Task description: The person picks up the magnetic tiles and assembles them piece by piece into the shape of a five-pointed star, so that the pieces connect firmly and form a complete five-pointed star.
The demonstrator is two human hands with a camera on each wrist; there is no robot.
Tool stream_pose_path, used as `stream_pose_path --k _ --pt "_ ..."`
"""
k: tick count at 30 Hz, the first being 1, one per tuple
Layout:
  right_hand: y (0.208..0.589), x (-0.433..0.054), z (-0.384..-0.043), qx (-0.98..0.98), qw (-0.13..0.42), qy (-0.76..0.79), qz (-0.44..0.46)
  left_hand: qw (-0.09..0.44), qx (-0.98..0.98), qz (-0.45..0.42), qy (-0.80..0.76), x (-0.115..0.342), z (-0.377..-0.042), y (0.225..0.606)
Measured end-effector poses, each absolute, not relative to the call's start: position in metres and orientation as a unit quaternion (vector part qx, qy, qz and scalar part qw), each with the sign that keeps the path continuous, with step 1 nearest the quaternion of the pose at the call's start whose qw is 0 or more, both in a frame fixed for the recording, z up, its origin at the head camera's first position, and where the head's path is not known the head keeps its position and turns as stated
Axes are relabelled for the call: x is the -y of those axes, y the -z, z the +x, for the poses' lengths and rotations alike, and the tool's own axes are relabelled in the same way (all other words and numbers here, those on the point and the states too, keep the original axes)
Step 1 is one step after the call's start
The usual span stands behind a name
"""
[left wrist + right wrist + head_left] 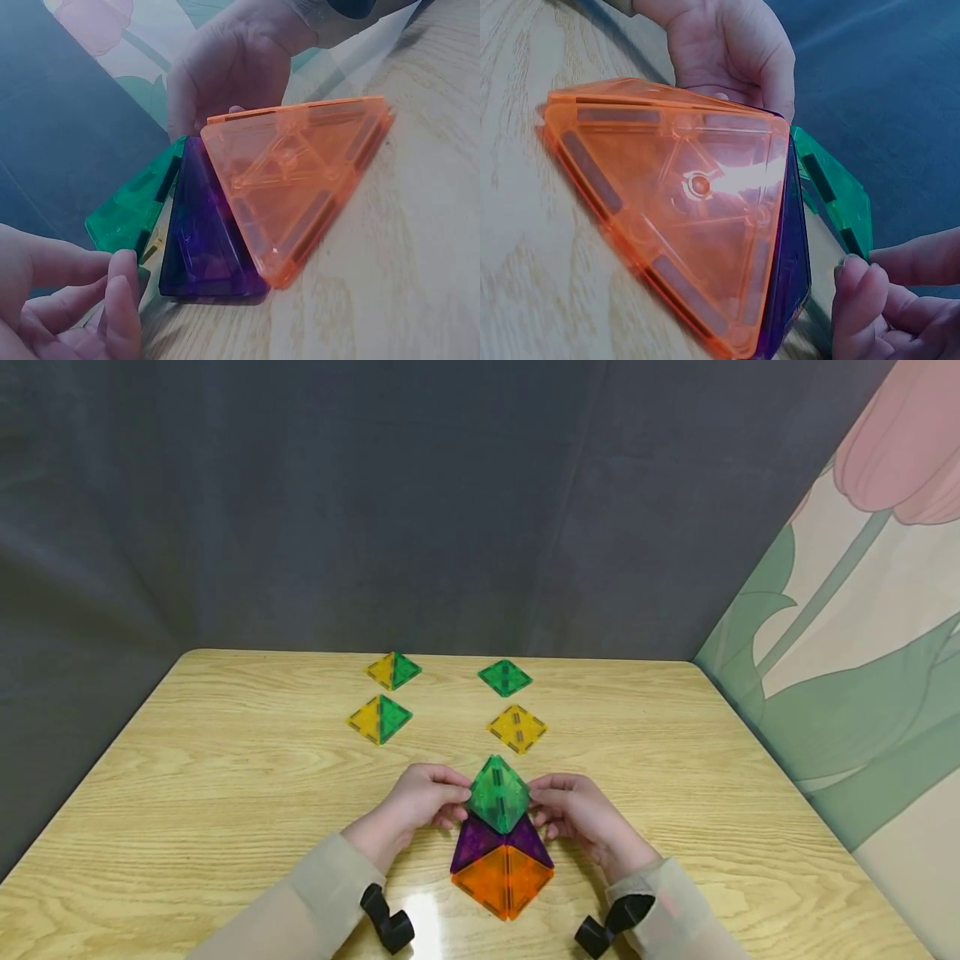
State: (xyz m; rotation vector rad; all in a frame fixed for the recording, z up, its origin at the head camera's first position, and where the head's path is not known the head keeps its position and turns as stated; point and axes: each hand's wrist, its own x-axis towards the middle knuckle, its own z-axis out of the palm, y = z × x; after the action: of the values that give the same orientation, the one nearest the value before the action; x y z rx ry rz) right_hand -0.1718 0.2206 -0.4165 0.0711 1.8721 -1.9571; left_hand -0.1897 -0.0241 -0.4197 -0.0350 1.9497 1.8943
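Note:
Two joined green triangular magnetic tiles (498, 795) stand tilted above two purple tiles (477, 843). My left hand (426, 799) pinches the left corner of the green pair; my right hand (573, 814) pinches its right corner. Nearest me, two orange tiles (504, 881) lean together and adjoin the purple ones. In the left wrist view the green tile (135, 199) meets the purple tile (206, 232) along the upper end, and the orange tile (300, 172) slants beside it. The right wrist view has the orange tile (675, 202) in front, partly hiding the purple.
Behind the hands lie two yellow-green tile pairs (393, 670) on the left, with a green pair (506, 677) and a yellow pair (517, 728) on the right. Dark cloth (450, 510) hangs beyond the wooden table (225, 793); a flowered wall (862, 652) borders its right side.

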Motion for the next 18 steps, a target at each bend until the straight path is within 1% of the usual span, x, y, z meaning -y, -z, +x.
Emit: stream_pose_path --k 9,18 --pt "0.415 -0.2195 -0.1708 -0.706 0.202 0.679 0.013 0.238 -0.69 -0.01 -0.683 0.0273 -0.1885 0.4178" --pt "0.4137 -0.2206 -0.1681 -0.734 0.198 0.65 0.01 0.244 -0.69 -0.005 -0.682 0.0279 -0.1882 0.418"
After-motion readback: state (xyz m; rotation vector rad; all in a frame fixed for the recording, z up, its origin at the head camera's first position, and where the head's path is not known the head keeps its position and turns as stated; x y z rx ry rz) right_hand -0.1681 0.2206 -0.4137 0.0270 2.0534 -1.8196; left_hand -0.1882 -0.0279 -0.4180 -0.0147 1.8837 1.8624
